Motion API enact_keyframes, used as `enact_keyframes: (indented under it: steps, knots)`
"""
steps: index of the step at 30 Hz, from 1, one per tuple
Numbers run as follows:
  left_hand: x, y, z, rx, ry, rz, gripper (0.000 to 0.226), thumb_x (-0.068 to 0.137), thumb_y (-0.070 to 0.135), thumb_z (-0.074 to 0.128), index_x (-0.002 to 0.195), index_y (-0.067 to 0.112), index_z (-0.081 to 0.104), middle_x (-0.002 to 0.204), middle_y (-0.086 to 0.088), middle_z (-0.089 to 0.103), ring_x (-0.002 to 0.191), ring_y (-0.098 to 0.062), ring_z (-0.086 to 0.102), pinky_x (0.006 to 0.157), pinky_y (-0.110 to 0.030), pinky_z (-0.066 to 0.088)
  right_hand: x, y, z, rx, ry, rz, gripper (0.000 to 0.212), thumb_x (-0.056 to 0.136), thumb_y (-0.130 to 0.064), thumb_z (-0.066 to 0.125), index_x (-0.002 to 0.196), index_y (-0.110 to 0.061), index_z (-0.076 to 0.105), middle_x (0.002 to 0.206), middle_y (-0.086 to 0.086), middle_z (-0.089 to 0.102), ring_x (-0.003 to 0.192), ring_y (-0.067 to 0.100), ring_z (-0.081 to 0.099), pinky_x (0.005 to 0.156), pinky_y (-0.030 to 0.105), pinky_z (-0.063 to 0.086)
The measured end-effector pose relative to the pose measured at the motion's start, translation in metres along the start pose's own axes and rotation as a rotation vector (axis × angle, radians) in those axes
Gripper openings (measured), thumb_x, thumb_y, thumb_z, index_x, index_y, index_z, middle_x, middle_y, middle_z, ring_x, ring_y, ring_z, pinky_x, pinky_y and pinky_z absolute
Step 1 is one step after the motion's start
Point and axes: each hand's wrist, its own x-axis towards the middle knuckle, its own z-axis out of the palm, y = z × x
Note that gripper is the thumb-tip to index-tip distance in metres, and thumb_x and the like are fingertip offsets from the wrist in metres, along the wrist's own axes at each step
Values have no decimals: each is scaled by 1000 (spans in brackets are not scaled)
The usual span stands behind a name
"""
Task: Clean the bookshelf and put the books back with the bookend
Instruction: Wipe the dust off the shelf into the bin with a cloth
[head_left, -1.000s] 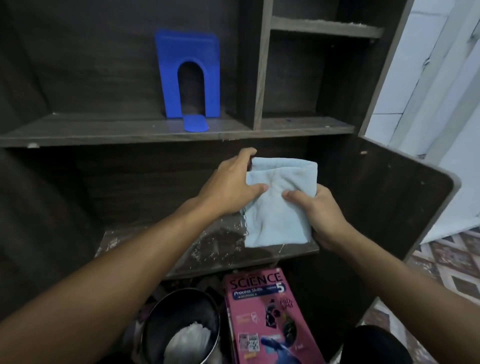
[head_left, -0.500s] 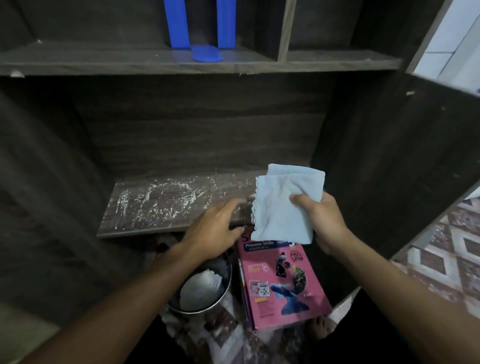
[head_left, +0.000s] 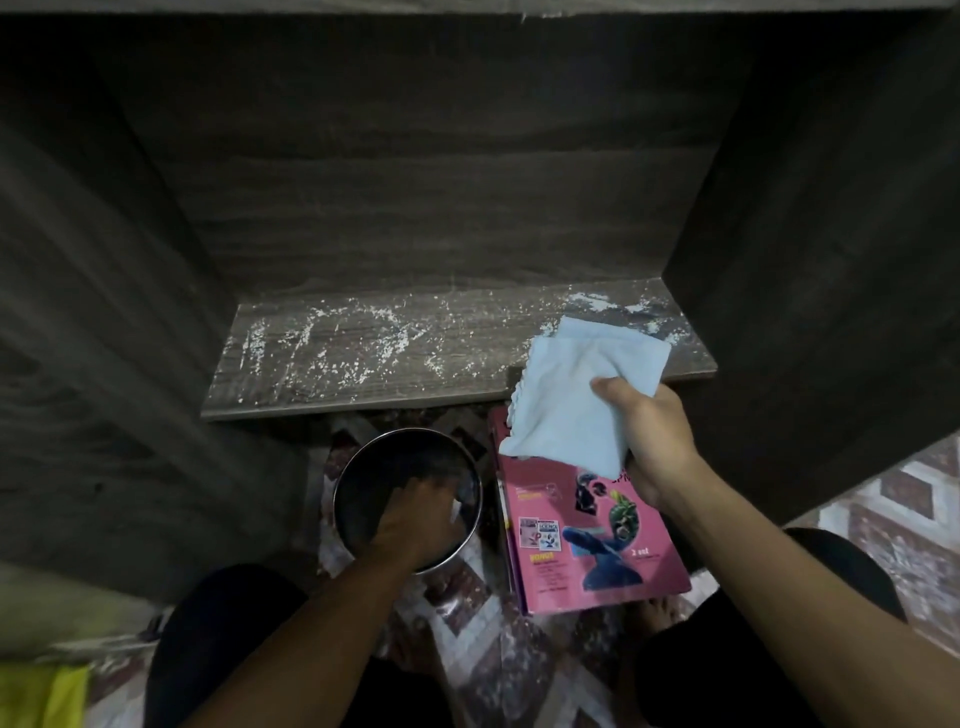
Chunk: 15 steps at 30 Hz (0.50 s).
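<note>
1. Right grip. The right hand (head_left: 660, 441) is clamped on a folded pale blue cloth (head_left: 571, 400). The thumb lies across the cloth's upper face, and the remaining fingers are curled beneath it, out of view. We find the cloth raised at the right end of the shelf (head_left: 415, 387), with its far corner over the shelf board and its near edge hanging over the book (head_left: 561, 566).

2. Left grip. The left hand (head_left: 415, 525) reaches down inside the metal bowl (head_left: 389, 457). The hand is dark and blurred here, so we cannot tell whether its fingers are apart or closed on anything. A small pale patch shows just beside it, possibly part of the bowl's contents.

3. Shelf. The board is the bottom level of a dark wood-grain bookshelf. White residue (head_left: 332, 353) is scattered across its top in streaks and specks, denser toward the left and centre.

4. Book. We see a pink-covered book lying flat on the floor (head_left: 462, 592), face up, in front of the shelf's right half. The bowl stands just beside it to the left.

5. Floor. The floor is patterned tile. The person's dark-clothed knees flank the bowl and book.
</note>
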Motion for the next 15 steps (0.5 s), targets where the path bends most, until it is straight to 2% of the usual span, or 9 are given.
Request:
enact_keyframes:
  steps: [5, 9, 15]
  knots:
    - [11, -22, 45, 62, -186, -110, 75, 80, 48, 66, 143, 17, 39, 139, -8, 51, 125, -29, 52, 103, -40, 43, 3, 8, 7, 36, -12, 23, 16, 92, -14, 64, 108, -13, 64, 95, 5, 76, 82, 19, 75, 68, 34, 57]
    - [16, -25, 71, 75, -287, -131, 69, 81, 49, 67, 135, 14, 42, 133, -10, 52, 121, -29, 51, 99, -41, 44, 4, 16, 12, 49, -16, 43, 19, 92, -14, 64, 111, -14, 64, 100, 5, 75, 87, 20, 74, 71, 36, 57]
    - [14, -18, 99, -36, -305, -132, 51, 88, 37, 62, 131, 15, 44, 128, -10, 54, 117, -28, 56, 94, -37, 48, 10, 24, 15, 53, -13, 62, 22, 92, -14, 64, 113, -14, 63, 99, 4, 76, 86, 19, 74, 73, 38, 58]
